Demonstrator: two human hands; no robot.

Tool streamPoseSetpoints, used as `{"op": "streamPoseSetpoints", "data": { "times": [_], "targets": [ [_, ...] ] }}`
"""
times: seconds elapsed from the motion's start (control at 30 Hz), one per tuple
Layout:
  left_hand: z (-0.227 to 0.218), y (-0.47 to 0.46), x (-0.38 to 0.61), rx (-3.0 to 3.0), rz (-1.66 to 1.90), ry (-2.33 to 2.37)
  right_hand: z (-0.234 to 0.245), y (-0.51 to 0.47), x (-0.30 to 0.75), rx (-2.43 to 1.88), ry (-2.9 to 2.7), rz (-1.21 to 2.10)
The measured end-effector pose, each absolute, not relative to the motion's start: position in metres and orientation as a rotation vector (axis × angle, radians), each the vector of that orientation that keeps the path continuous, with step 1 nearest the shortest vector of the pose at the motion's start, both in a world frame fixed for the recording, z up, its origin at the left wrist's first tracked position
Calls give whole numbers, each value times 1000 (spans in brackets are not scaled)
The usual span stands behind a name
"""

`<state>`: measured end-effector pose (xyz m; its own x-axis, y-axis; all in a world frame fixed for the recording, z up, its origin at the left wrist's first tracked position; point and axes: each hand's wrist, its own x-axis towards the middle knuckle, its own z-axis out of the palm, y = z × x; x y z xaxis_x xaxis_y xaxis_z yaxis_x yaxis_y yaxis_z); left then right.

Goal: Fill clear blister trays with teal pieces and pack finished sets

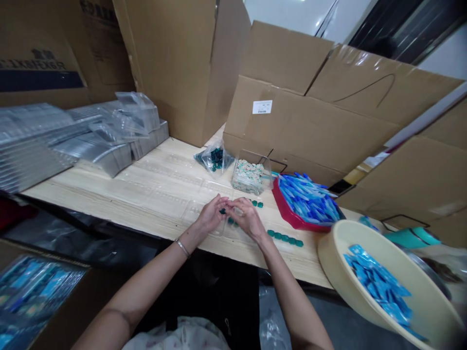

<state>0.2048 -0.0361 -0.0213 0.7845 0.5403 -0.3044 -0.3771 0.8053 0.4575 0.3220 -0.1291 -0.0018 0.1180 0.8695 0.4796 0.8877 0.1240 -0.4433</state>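
"At the near side of the table [87,194], what've the hands got?"

"L hand [210,214] holds a dark green piece [222,211] near its fingertips. R hand [246,216] is close beside it, thumb & fingers drawn together; can't tell if it's gripping anything, maybe the same piece."

"Why so close?"

"Prob bc the piece is tiny & fiddly. They're right above a clear tray [189,210], prob to keep the work short."

"And that green row [285,238]?"

"On the table, just right of the R wrist, pieces almost end to end, prob for easy pickup. Bag [215,159] of dark green bits & clear box [267,181] of pale bits sit beyond the hands; red tray [288,214] w/ blue sticks is further right. All near enough to reach, I'd guess on purpose."

"What's hard to see?"

"R hand partly hides more green pieces [258,204] behind it. Clear tray's outline is faint vs the wood. Print on the blue packets [379,284] is unreadable, & the cream basin [339,262] holding them gets cut off at the bottom edge."
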Motion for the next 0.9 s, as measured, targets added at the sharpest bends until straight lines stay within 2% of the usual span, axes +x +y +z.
{"op": "streamPoseSetpoints", "data": {
  "times": [0.17,0.4,0.7,0.9],
  "targets": [
    [-15,-41,207,417,518,396,-9,-127,300,-1711,-1596,55],
    [-19,-47,196,667,548,365,-16,-129,315,-1496,-1047,506],
    [-23,-44,200,1098,671,410,-12,-135,320,-1359,-817,706],
    [-21,-41,203,1416,741,475,-23,-135,323,-1301,-842,700]
  ]
}}
